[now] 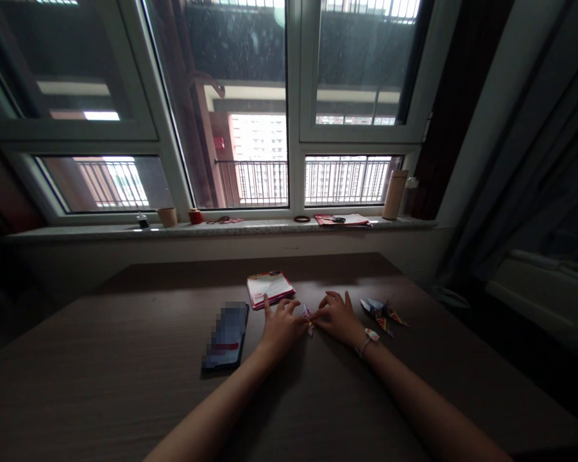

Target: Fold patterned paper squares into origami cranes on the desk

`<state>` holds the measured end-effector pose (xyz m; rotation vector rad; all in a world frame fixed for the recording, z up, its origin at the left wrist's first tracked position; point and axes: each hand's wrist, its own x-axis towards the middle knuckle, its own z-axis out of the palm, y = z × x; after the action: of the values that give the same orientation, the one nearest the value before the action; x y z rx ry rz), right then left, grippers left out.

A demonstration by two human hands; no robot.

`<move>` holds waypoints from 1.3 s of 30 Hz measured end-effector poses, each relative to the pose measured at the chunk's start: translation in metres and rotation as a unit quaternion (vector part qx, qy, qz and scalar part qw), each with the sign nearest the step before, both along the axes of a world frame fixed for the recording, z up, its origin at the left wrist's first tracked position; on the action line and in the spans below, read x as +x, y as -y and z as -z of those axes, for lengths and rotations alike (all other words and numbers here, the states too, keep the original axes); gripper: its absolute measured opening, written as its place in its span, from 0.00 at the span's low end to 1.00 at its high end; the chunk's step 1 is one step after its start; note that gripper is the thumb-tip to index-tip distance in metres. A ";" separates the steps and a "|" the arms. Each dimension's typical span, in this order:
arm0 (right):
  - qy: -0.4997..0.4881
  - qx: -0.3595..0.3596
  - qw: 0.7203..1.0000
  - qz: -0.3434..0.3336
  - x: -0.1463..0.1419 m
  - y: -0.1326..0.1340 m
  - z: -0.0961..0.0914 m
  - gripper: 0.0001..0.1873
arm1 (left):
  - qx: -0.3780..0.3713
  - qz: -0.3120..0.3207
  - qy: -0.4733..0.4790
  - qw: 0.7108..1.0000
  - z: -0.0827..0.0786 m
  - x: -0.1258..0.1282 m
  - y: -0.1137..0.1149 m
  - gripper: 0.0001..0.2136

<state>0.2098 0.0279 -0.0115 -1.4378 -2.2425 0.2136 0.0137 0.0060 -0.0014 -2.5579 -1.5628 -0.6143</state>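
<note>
A small folded piece of patterned paper lies on the brown table between my two hands. My left hand holds its left side, thumb and fingertips drawn in to it while another finger sticks up. From the right, my right hand pinches the same paper, its other fingers raised. Around that wrist is a bracelet with a pale ornament. Fingers cover part of the paper, so its full shape is hidden. Just beyond my left hand sits a stack of printed paper sheets. Several folded paper pieces rest right of my right hand.
A phone with a blurred screen lies left of my left forearm. On the windowsill stand a tan bottle, a brown cup and a red jar. Scissors lie there on papers. A grey curtain hangs at right.
</note>
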 end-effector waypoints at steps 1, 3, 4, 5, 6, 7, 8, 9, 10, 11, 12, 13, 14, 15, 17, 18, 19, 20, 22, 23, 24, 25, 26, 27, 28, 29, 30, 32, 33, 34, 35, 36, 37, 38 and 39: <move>-0.005 -0.005 1.000 0.008 0.000 0.000 0.000 0.08 | -0.009 -0.009 0.004 1.000 0.000 -0.001 -0.001 0.07; -0.019 -0.016 1.000 0.017 0.001 -0.001 0.001 0.09 | -0.029 -0.029 0.017 0.999 0.001 -0.003 -0.002 0.07; -0.026 -0.022 0.999 0.021 0.001 -0.002 0.001 0.09 | -0.041 -0.038 0.025 0.998 0.001 -0.004 -0.003 0.07; -0.034 -0.029 0.999 0.024 0.001 -0.002 0.002 0.10 | -0.053 -0.046 0.032 0.997 0.002 -0.005 -0.004 0.07; -0.041 -0.035 0.998 0.028 0.001 -0.002 0.002 0.10 | -0.065 -0.053 0.038 0.996 0.002 -0.006 -0.005 0.07; -0.047 -0.041 0.998 0.032 0.002 -0.003 0.002 0.11 | -0.077 -0.059 0.044 0.994 0.003 -0.007 -0.005 0.08; -0.054 -0.046 0.997 0.036 0.002 -0.003 0.003 0.12 | -0.088 -0.064 0.048 0.993 0.004 -0.007 -0.005 0.08; -0.060 -0.050 0.996 0.039 0.002 -0.003 0.004 0.12 | -0.097 -0.067 0.051 0.992 0.004 -0.008 -0.006 0.08; -0.065 -0.054 0.996 0.041 0.002 -0.003 0.005 0.12 | -0.101 -0.070 0.055 0.991 0.005 -0.008 -0.006 0.08; -0.070 -0.057 0.995 0.044 0.003 -0.003 0.007 0.12 | -0.101 -0.072 0.058 0.991 0.006 -0.008 -0.006 0.09; -0.074 -0.058 0.995 0.046 0.003 -0.003 0.009 0.11 | -0.100 -0.073 0.061 0.990 0.007 -0.008 -0.005 0.09; -0.078 -0.057 0.994 0.049 0.003 -0.003 0.011 0.11 | -0.098 -0.072 0.066 0.990 0.009 -0.008 -0.005 0.09; -0.080 -0.053 0.994 0.050 0.003 -0.002 0.013 0.11 | -0.095 -0.071 0.070 0.990 0.010 -0.008 -0.005 0.09; -0.082 -0.047 0.994 0.048 0.003 -0.002 0.014 0.10 | -0.092 -0.070 0.075 0.991 0.010 -0.007 -0.005 0.08; -0.086 -0.036 0.995 0.045 0.002 -0.002 0.017 0.10 | -0.083 -0.066 0.082 0.991 0.011 -0.007 -0.005 0.08; -0.090 -0.031 0.994 0.046 0.002 -0.003 0.017 0.10 | -0.078 -0.063 0.085 0.991 0.011 -0.006 -0.004 0.07; -0.094 -0.028 0.994 0.047 0.002 -0.003 0.018 0.11 | -0.074 -0.060 0.087 0.992 0.011 -0.006 -0.004 0.07; -0.097 -0.025 0.994 0.050 0.002 -0.004 0.018 0.11 | -0.069 -0.058 0.090 0.992 0.011 -0.006 -0.004 0.07; -0.100 -0.021 0.993 0.053 0.002 -0.005 0.018 0.11 | -0.063 -0.057 0.096 0.992 0.010 -0.006 -0.003 0.08; -0.100 -0.018 0.993 0.053 0.002 -0.006 0.018 0.11 | -0.061 -0.058 0.099 0.992 0.009 -0.006 -0.003 0.08; -0.100 -0.015 0.993 0.053 0.002 -0.006 0.018 0.11 | -0.061 -0.060 0.101 0.991 0.009 -0.006 -0.002 0.09; -0.101 -0.012 0.993 0.053 0.002 -0.007 0.018 0.11 | -0.061 -0.062 0.102 0.991 0.008 -0.006 -0.002 0.09; -0.102 -0.011 0.993 0.052 0.002 -0.007 0.018 0.11 | -0.061 -0.063 0.102 0.991 0.008 -0.006 -0.002 0.10; -0.104 -0.010 0.993 0.051 0.002 -0.006 0.018 0.11 | -0.061 -0.063 0.102 0.991 0.008 -0.006 -0.002 0.10; -0.107 -0.010 0.993 0.051 0.002 -0.006 0.018 0.11 | -0.060 -0.062 0.102 0.991 0.008 -0.005 -0.002 0.10; -0.110 -0.011 0.993 0.050 0.002 -0.006 0.017 0.12 | -0.058 -0.061 0.102 0.991 0.008 -0.005 -0.002 0.10; -0.115 -0.011 0.992 0.048 0.002 -0.005 0.017 0.11 | -0.055 -0.058 0.101 0.992 0.008 -0.005 -0.002 0.10; -0.124 -0.008 0.991 0.043 0.001 -0.005 0.016 0.10 | -0.053 -0.053 0.098 0.992 0.007 -0.005 -0.002 0.10; -0.127 -0.007 0.991 0.040 0.001 -0.004 0.016 0.09 | -0.052 -0.050 0.096 0.993 0.007 -0.005 -0.002 0.09; -0.127 -0.005 0.991 0.037 0.001 -0.004 0.016 0.09 | -0.052 -0.046 0.093 0.993 0.007 -0.005 -0.002 0.09; -0.127 -0.004 0.991 0.033 0.001 -0.004 0.016 0.08 | -0.053 -0.043 0.091 0.994 0.007 -0.005 -0.003 0.08; -0.125 -0.002 0.992 0.030 0.001 -0.005 0.016 0.08 | -0.055 -0.040 0.087 0.994 0.007 -0.004 -0.003 0.08; -0.121 -0.001 0.992 0.027 0.001 -0.005 0.017 0.08 | -0.056 -0.038 0.084 0.994 0.007 -0.004 -0.003 0.07; -0.117 -0.001 0.993 0.025 0.001 -0.006 0.017 0.07 | -0.057 -0.036 0.081 0.994 0.007 -0.004 -0.003 0.07; -0.112 -0.002 0.993 0.022 0.002 -0.006 0.018 0.07 | -0.057 -0.034 0.078 0.995 0.008 -0.004 -0.003 0.07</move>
<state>0.2114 0.0341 -0.0292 -1.3897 -2.0281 0.3480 0.0095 0.0094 -0.0093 -2.5802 -1.7742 -0.7540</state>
